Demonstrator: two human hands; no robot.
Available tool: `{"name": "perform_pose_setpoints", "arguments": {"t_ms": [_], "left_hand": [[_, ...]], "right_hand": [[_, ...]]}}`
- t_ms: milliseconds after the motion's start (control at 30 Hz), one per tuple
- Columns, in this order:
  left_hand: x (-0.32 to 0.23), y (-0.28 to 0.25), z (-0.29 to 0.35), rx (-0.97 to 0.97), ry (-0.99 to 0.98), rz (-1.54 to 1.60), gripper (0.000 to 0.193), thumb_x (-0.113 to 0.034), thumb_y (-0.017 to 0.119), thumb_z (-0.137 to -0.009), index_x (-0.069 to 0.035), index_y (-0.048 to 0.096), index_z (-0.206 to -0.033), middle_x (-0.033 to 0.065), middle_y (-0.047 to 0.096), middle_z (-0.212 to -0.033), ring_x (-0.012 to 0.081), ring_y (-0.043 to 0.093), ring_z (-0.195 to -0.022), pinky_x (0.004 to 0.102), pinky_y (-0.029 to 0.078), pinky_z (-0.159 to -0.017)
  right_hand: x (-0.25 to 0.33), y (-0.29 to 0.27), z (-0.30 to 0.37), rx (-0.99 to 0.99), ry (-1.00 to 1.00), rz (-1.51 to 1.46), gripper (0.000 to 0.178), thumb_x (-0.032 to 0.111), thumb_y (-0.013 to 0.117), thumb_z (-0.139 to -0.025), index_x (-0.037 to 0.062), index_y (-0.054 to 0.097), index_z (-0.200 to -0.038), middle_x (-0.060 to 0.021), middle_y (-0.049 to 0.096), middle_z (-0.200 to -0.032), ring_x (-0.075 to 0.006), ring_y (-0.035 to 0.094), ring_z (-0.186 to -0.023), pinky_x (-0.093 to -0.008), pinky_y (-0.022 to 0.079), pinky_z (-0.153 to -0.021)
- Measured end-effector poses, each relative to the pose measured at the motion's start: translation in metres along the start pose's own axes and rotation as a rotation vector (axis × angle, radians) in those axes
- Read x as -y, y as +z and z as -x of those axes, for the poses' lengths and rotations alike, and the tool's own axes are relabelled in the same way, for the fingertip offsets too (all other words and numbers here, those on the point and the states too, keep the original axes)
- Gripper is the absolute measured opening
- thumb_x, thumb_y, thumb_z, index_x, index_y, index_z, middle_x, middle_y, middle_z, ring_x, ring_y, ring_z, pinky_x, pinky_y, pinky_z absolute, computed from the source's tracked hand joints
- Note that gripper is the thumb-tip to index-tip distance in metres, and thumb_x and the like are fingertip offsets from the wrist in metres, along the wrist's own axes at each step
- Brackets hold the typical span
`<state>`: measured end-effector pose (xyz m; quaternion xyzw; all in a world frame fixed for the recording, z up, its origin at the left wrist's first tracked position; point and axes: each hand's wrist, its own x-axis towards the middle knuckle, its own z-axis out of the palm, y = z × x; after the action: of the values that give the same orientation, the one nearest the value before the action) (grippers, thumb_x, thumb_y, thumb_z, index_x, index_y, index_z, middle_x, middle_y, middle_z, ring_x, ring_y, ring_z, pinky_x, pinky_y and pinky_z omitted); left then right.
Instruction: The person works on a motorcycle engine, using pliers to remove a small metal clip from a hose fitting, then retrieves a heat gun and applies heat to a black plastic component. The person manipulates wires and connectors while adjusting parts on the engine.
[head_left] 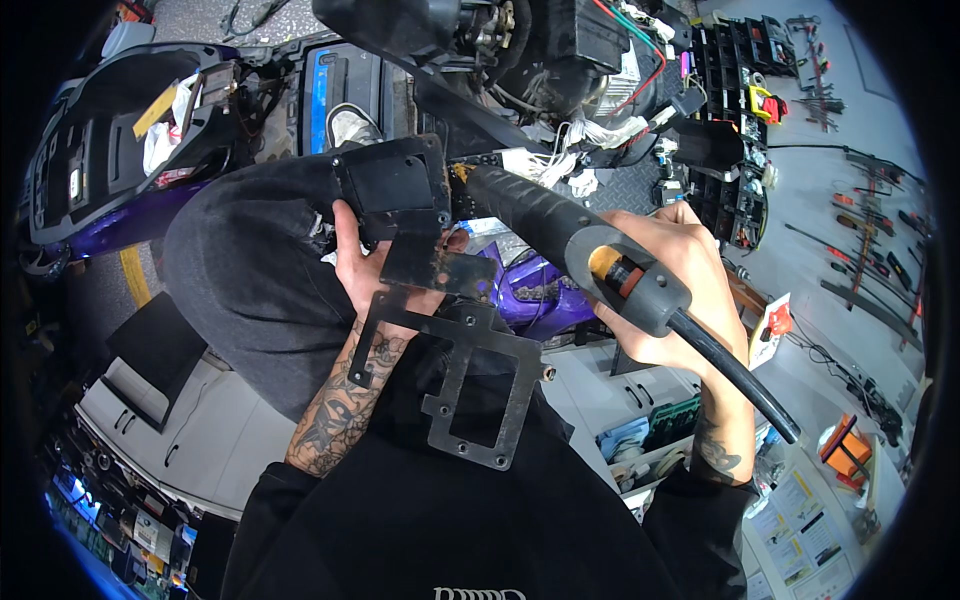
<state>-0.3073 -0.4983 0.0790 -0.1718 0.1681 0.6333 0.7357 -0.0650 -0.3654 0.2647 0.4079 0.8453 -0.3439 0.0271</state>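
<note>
My left hand [362,258] is wrapped round a flat black metal bracket [518,395], its thumb up along the edge. A rectangular black plate forms the bracket's far part, and a cut-out frame with holes reaches back toward my chest. My right hand [685,255] grips a dark grey handheld tool [535,215] with a ribbed body, an oval opening showing an orange and black inner part, and a black cord or rod at its near end. The tool's far tip is close to the bracket's plate; whether they touch I cannot tell. Most right-hand fingers are hidden behind the tool.
Purple and black vehicle bodywork [120,150] stands at the far left. Wiring with white connectors [570,150] and a black mechanical assembly lie ahead. Black bins [725,130] and wall-hung tools [870,235] are on the right. White cabinets [165,425] stand at the lower left.
</note>
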Motion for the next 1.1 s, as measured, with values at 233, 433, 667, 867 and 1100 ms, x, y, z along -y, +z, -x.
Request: {"name": "perform_pose_setpoints", "arguments": {"t_ms": [233, 433, 667, 867, 1100], "left_hand": [[-0.001, -0.001, 0.002, 0.085, -0.049, 0.019, 0.104, -0.092, 0.047, -0.096, -0.001, 0.068, -0.142, 0.019, 0.077, -0.127, 0.0392, 0.07, -0.122, 0.0556, 0.055, -0.107], [-0.001, 0.0, 0.004, 0.012, -0.049, 0.072, 0.105, -0.092, 0.045, -0.096, 0.001, 0.07, -0.138, 0.0208, 0.075, -0.125, 0.0407, 0.07, -0.118, 0.054, 0.058, -0.1], [0.001, 0.001, 0.004, 0.05, -0.042, 0.061, 0.104, -0.091, 0.042, -0.099, -0.001, 0.066, -0.146, 0.0195, 0.076, -0.13, 0.0415, 0.071, -0.121, 0.0551, 0.064, -0.094], [0.001, 0.002, 0.002, 0.1, -0.04, 0.085, 0.1, -0.088, 0.041, -0.101, -0.002, 0.065, -0.147, 0.0193, 0.076, -0.128, 0.0426, 0.073, -0.117, 0.0594, 0.063, -0.095], [0.003, 0.011, 0.004, 0.037, -0.021, 0.113, 0.097, -0.086, 0.042, -0.103, -0.002, 0.068, -0.143, 0.0199, 0.078, -0.123, 0.0422, 0.075, -0.113, 0.0572, 0.064, -0.094]], "right_hand": [[0.001, -0.001, 0.001, -0.011, 0.012, -0.034, 0.032, 0.013, 0.081, -0.061, 0.0019, 0.068, -0.087, -0.0123, 0.069, -0.084, -0.035, 0.062, -0.07, -0.0398, 0.045, -0.085], [0.0, 0.0, 0.005, 0.011, 0.009, 0.019, 0.035, 0.015, 0.083, -0.059, 0.002, 0.069, -0.089, -0.012, 0.07, -0.086, -0.0334, 0.056, -0.07, -0.0396, 0.043, -0.083], [-0.001, 0.0, 0.013, 0.018, -0.007, 0.034, 0.039, 0.013, 0.083, -0.058, 0.0015, 0.072, -0.094, -0.0122, 0.074, -0.091, -0.0333, 0.055, -0.071, -0.0401, 0.044, -0.084], [-0.001, 0.001, 0.01, -0.037, -0.027, -0.006, 0.042, 0.011, 0.082, -0.057, -0.0018, 0.071, -0.096, -0.0147, 0.074, -0.092, -0.0357, 0.064, -0.075, -0.0424, 0.047, -0.089], [0.005, -0.001, 0.007, -0.011, 0.014, 0.02, 0.041, 0.011, 0.08, -0.059, -0.0012, 0.072, -0.097, -0.0154, 0.071, -0.083, -0.0358, 0.06, -0.07, -0.041, 0.047, -0.087]]}}
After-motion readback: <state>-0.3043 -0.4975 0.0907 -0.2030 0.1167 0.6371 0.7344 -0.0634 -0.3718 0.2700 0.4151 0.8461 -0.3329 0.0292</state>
